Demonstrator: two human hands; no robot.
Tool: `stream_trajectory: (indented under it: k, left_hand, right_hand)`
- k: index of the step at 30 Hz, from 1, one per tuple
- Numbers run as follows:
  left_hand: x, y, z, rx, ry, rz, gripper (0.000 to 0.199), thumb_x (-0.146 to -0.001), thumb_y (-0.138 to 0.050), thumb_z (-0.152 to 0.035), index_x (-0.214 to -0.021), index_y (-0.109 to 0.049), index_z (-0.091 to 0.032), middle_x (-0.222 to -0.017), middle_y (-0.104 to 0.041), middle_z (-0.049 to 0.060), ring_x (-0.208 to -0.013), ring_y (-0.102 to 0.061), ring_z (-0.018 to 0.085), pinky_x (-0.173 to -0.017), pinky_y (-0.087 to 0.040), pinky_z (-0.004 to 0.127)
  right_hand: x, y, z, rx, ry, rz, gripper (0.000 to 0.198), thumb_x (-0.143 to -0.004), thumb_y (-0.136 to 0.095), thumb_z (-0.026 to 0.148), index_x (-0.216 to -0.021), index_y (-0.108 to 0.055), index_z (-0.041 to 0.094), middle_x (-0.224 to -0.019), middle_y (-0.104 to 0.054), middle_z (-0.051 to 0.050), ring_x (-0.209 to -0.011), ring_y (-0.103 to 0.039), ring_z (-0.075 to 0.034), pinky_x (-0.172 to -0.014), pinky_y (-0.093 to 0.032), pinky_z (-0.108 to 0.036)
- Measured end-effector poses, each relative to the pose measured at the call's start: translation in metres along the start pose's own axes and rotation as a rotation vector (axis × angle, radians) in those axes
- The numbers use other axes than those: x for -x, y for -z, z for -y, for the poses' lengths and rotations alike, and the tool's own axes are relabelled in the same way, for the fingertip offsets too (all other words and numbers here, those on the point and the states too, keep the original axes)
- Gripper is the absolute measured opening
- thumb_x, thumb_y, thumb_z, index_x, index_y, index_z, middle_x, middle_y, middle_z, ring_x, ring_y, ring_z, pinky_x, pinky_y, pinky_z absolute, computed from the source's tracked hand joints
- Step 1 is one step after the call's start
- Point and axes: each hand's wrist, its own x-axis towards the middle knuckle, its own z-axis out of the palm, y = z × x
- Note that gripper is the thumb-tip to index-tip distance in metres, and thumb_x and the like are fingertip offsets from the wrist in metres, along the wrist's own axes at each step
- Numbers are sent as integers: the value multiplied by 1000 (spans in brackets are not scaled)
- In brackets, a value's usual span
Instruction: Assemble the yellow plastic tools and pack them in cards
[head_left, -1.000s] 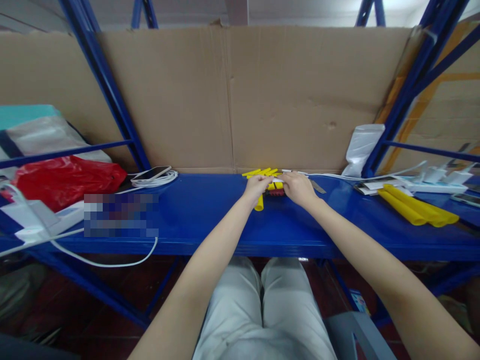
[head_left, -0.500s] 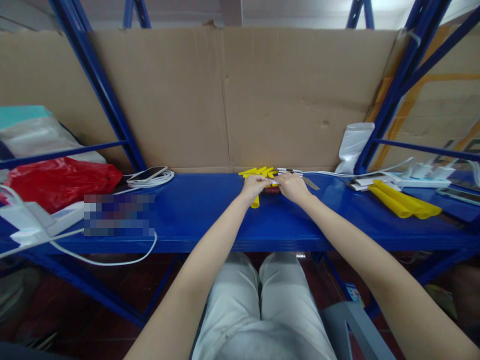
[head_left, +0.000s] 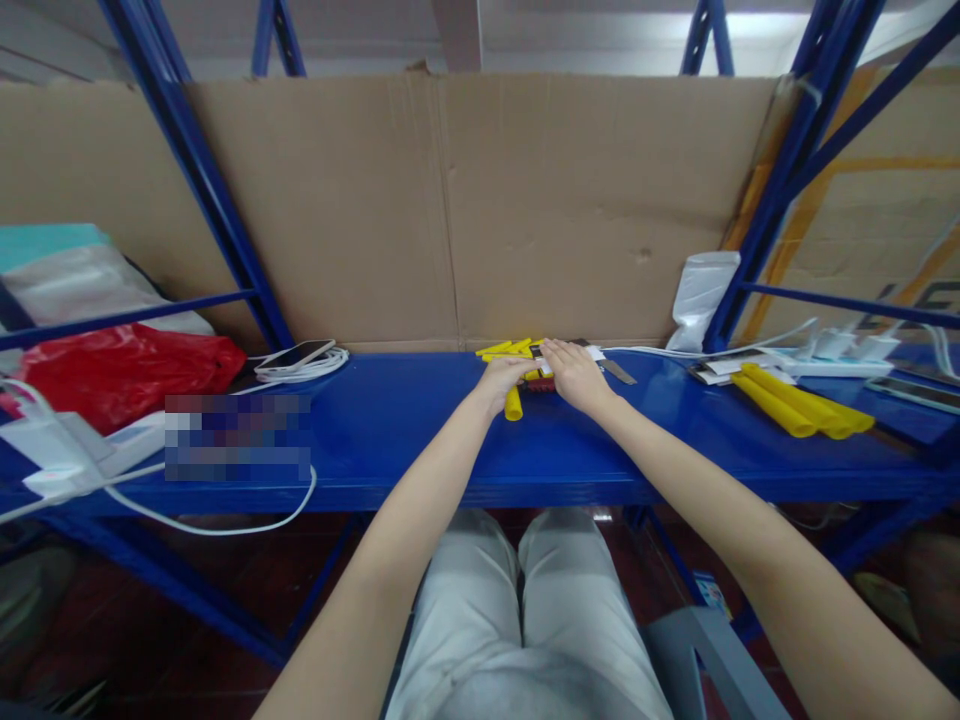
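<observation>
Both my hands work close together at the back middle of the blue shelf. My left hand (head_left: 501, 384) is closed in a pinch, its fingertips at a small white piece (head_left: 545, 368); what exactly it grips is too small to make out. My right hand (head_left: 576, 378) lies with fingers stretched out and side by side, over the white piece and partly hiding it. A rolled yellow tube (head_left: 513, 406) pokes out beneath my left hand. Several thin yellow rolls (head_left: 510, 349) lie just behind. A flat grey metal strip (head_left: 619, 372) rests right of my right hand.
Larger yellow rolls (head_left: 799, 405) lie at the right by a white power strip (head_left: 832, 366). On the left are a phone (head_left: 304, 354) on a coiled cable, a red bag (head_left: 135, 365) and white plugs (head_left: 56, 450). A cardboard wall (head_left: 540, 200) stands behind.
My right hand has shifted slightly left and its fingers have straightened over the white piece. My left hand stays in nearly the same place. The view has tilted up a little.
</observation>
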Motion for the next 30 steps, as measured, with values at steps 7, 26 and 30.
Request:
stream_trajectory:
  k: [7,26,30]
  left_hand:
    - [-5,3,0,100,68,0,7,-66,-78,-15,-64,-71,-15,-75,-72,8,-87,-67,21,-77,-48,31]
    - [-11,7,0,176,41,-271,14,-69,-69,-13,-64,-57,-18,-74,-69,5,-79,-68,18,-72,-48,28]
    - [-11,7,1,187,62,-292,11,-73,-64,-10,-66,-58,-17,-73,-70,5,-80,-68,18,-71,-49,27]
  right_hand:
    - [1,2,5,4,-28,-13,56,-93,-32,7,-146,-51,3,-146,-54,-24,-138,-50,-29,-109,-41,-49]
    - [7,-3,-30,-229,-209,-152,54,-96,-44,33,-144,-50,9,-142,-58,-24,-130,-55,-33,-103,-45,-52]
    - [6,-7,-36,-312,-208,-157,53,-98,-42,34,-144,-50,9,-138,-60,-23,-125,-59,-30,-102,-49,-48]
